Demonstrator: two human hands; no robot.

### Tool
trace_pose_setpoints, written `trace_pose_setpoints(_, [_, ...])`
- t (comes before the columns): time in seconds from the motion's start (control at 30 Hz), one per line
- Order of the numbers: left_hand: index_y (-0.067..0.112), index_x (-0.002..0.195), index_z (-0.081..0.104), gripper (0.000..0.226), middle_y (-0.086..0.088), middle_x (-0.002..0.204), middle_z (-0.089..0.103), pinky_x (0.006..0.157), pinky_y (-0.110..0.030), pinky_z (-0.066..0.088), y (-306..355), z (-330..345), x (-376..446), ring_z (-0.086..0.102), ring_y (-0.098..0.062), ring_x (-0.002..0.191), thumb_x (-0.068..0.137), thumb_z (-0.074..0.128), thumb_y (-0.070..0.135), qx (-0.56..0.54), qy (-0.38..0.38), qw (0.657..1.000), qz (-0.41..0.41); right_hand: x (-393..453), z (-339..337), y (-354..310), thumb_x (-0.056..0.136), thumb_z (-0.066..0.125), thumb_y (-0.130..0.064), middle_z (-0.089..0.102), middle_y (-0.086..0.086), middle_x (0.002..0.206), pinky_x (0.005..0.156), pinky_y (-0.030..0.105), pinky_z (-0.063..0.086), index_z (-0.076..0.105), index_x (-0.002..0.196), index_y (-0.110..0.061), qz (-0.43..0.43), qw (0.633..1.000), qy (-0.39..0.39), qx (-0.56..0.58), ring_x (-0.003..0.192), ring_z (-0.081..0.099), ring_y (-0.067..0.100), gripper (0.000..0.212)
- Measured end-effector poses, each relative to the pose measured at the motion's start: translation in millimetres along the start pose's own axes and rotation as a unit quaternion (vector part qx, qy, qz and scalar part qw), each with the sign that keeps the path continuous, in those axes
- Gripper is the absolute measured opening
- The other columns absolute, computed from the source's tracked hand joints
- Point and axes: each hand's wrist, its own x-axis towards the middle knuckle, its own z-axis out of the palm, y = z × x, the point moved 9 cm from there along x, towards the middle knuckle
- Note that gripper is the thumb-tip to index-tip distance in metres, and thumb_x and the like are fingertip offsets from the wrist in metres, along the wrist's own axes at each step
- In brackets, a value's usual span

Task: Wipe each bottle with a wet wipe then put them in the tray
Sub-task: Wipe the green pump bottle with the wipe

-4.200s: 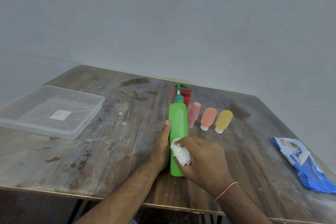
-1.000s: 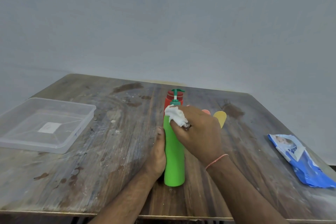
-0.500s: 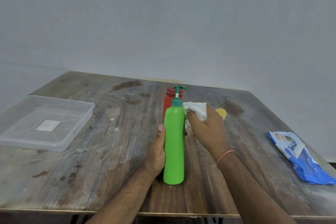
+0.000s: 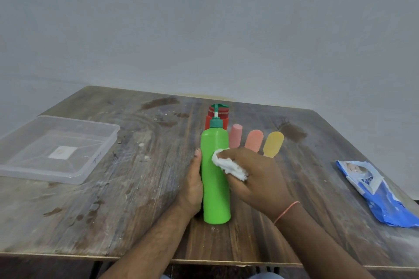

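The green pump bottle [image 4: 215,179] stands upright near the front of the wooden table [image 4: 140,188], and your wipe has come back down it: half a second ago the wet wipe [image 4: 229,165] was up beside the pump collar, now it presses on the upper body, right of centre. That reads as another pass over the same bottle rather than a finish, so this one is not yet ready for the tray.

Your right hand [image 4: 256,179] bunches the wipe in curled fingers against the bottle's right flank. Your left hand [image 4: 192,186] steadies the opposite side, thumb lying straight up the plastic; its fingers are hidden behind, probably wrapped round the back.

Behind wait a red bottle [image 4: 217,118] and pink [image 4: 235,138], orange [image 4: 254,140] and yellow [image 4: 273,144] tubes, seemingly unwiped. The clear tray [image 4: 99,154] sits well apart, far left, holding no bottles.
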Motion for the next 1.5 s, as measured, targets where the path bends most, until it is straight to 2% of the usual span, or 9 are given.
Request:
trace_pose_setpoints(0.13, [0.001, 0.13, 0.071, 0.081, -0.026, 0.127, 0.07, 0.098, -0.044, 0.056, -1, -2, 3, 0.07, -0.035, 0.114, 0.089, 0.054, 0.069, -0.012, -0.001, 1.0, -0.003, -28, 7, -5, 0.093, 0.069, -0.029, 0.076, -0.018, 0.118, 0.076, 0.033, 0.062, 0.075, 0.124, -0.032, -0.011, 0.999, -0.037, -0.022, 0.098, 0.074, 0.005, 0.032])
trace_pose_setpoints(0.37, [0.0, 0.124, 0.071, 0.092, -0.025, 0.099, 0.069, 0.066, -0.039, 0.06, -11, -3, 7, 0.069, -0.032, 0.074, 0.088, 0.042, 0.08, -0.015, -0.036, 0.998, -0.04, -82, 22, -30, 0.102, 0.063, -0.04, 0.074, -0.017, 0.107, 0.066, 0.027, 0.06, 0.072, 0.124, -0.04, -0.057, 0.992, -0.092, -0.062, 0.085, 0.074, 0.008, 0.024])
trace_pose_setpoints(0.6, [0.001, 0.12, 0.072, 0.09, -0.022, 0.094, 0.069, 0.063, -0.037, 0.058, -13, 0, 6, 0.069, -0.029, 0.07, 0.083, 0.053, 0.082, -0.014, -0.049, 0.998, -0.045, -91, 23, -45, 0.095, 0.071, -0.038, 0.072, -0.013, 0.093, 0.054, 0.028, 0.051, 0.074, 0.12, -0.038, -0.091, 0.979, -0.089, -0.158, 0.069, 0.068, 0.014, 0.025])
trace_pose_setpoints(0.7, [0.003, 0.115, 0.074, 0.082, -0.019, 0.095, 0.071, 0.068, -0.036, 0.059, -12, 1, 7, 0.07, -0.027, 0.076, 0.081, 0.061, 0.076, -0.015, -0.04, 0.998, -0.042, -70, 10, -43, 0.108, 0.051, -0.047, 0.075, -0.014, 0.1, 0.053, 0.031, 0.055, 0.073, 0.121, -0.039, -0.057, 0.986, -0.047, -0.151, 0.072, 0.072, 0.016, 0.027])
trace_pose_setpoints(0.9, [0.013, 0.121, 0.078, 0.065, -0.015, 0.118, 0.076, 0.093, -0.038, 0.059, -6, 13, 1, 0.074, -0.026, 0.107, 0.08, 0.073, 0.064, 0.001, -0.072, 0.996, -0.049, -12, -4, -38, 0.096, 0.065, -0.04, 0.079, -0.01, 0.107, 0.053, 0.037, 0.057, 0.074, 0.124, -0.033, -0.036, 0.986, 0.002, -0.163, 0.078, 0.075, 0.02, 0.03])
trace_pose_setpoints(1.0, [0.019, 0.113, 0.082, 0.051, -0.011, 0.113, 0.079, 0.084, -0.036, 0.062, -5, 13, 1, 0.076, -0.023, 0.102, 0.088, 0.059, 0.058, 0.01, -0.063, 0.996, -0.055, 13, -12, -38, 0.095, 0.069, -0.034, 0.079, -0.009, 0.107, 0.054, 0.039, 0.058, 0.075, 0.122, -0.029, -0.037, 0.987, 0.031, -0.151, 0.08, 0.076, 0.02, 0.029])
trace_pose_setpoints(1.17, [0.023, 0.15, 0.051, 0.089, -0.015, 0.14, 0.065, 0.091, -0.055, 0.059, 6, 18, -3, 0.068, -0.033, 0.114, 0.077, 0.084, 0.06, 0.031, -0.075, 0.996, -0.027, 39, -28, -39, 0.089, 0.071, -0.031, 0.08, -0.007, 0.105, 0.059, 0.037, 0.057, 0.076, 0.122, -0.03, -0.04, 0.982, 0.07, -0.168, 0.083, 0.076, 0.023, 0.033])
trace_pose_setpoints(1.27, [0.031, 0.151, 0.047, 0.069, -0.014, 0.143, 0.06, 0.099, -0.065, 0.054, 7, 19, -3, 0.062, -0.036, 0.12, 0.089, 0.076, 0.04, 0.023, -0.091, 0.996, 0.001, 47, -30, -39, 0.089, 0.073, -0.031, 0.077, -0.007, 0.1, 0.057, 0.034, 0.054, 0.074, 0.125, -0.031, -0.044, 0.983, 0.054, -0.17, 0.078, 0.074, 0.024, 0.036])
trace_pose_setpoints(1.5, [0.032, 0.151, 0.051, 0.055, -0.008, 0.142, 0.065, 0.093, -0.047, 0.06, 17, 19, -4, 0.067, -0.023, 0.118, 0.097, 0.055, 0.026, 0.039, -0.075, 0.996, 0.042, 43, -41, -38, 0.094, 0.062, -0.038, 0.073, -0.008, 0.095, 0.055, 0.036, 0.053, 0.073, 0.122, -0.034, -0.06, 0.978, 0.046, -0.196, 0.078, 0.072, 0.023, 0.031])
